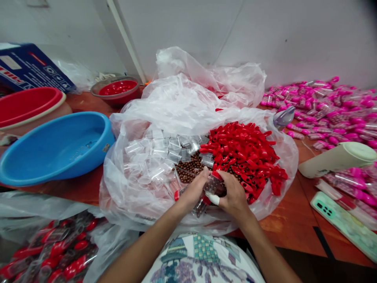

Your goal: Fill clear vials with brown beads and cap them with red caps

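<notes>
Both hands meet over plastic sheet (132,188) near counter's front edge: left hand (193,190) and right hand (234,194) pinch small clear tube (215,185) of brown beads between them (capping step, likely). Red caps (244,151) heaped just behind; next move needs cap pressed square onto tube mouth.

small clear filled tube (214,185) being mostly hidden between both hands | blue printed cardboard box (26,67) being cut off at left edge | box lettering staying too blurred to read
</notes>
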`<state>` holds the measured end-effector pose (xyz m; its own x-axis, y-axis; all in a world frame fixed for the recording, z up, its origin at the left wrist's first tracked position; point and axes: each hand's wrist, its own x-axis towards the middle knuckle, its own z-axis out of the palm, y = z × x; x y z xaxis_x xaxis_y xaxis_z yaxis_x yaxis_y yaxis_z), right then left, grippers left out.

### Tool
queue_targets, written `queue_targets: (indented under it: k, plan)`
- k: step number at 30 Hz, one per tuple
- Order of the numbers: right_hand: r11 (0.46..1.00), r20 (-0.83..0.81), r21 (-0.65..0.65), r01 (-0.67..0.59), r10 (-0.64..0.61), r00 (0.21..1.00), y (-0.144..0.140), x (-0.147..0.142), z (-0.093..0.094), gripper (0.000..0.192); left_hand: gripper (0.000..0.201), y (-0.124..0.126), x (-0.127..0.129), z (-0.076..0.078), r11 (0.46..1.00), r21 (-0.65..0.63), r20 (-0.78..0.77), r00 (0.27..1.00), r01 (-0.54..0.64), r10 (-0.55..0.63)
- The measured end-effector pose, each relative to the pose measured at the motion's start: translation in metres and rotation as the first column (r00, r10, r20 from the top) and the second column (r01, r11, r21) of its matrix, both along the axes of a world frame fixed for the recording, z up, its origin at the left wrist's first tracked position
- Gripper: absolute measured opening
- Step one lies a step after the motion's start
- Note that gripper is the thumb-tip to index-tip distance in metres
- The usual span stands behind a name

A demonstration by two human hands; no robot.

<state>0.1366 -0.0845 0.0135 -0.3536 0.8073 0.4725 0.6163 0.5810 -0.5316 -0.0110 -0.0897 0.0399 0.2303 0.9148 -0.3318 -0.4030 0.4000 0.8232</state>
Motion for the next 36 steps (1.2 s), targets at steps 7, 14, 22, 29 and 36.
queue_targets:
  k: [7,14,22,29,36]
  plan:
    - [0.999,0.059,-0.042,-0.029,0.032,0.998,-0.004,-0.002,0.001,0.059,0.046,-0.004,0.011,-0.011,0.999,-0.024,-0.05,0.998,-0.031,0.03]
    - [0.98,0.237,-0.189,-0.065,0.11,0.965,0.017,0.031,0.004,0.049,0.042,0.004,-0.011,0.001,0.977,-0.214,0.066,0.997,-0.014,0.029]
    - [0.995,0.555,-0.071,-0.064,0.093,0.826,0.028,0.022,-0.002,0.031,0.034,-0.001,-0.019,-0.001,0.979,-0.189,0.208,0.978,0.072,-0.032]
    - [0.951,-0.094,-0.308,-0.012,-0.018,0.995,0.027,0.018,0.003,0.029,0.039,-0.005,-0.014,-0.001,0.97,-0.214,0.142,0.986,0.114,-0.085]
    - [0.868,-0.296,-0.428,-0.252,0.129,0.946,0.017,0.001,0.026,0.025,0.058,-0.008,0.001,-0.004,0.955,-0.266,-0.029,0.99,0.128,-0.14]
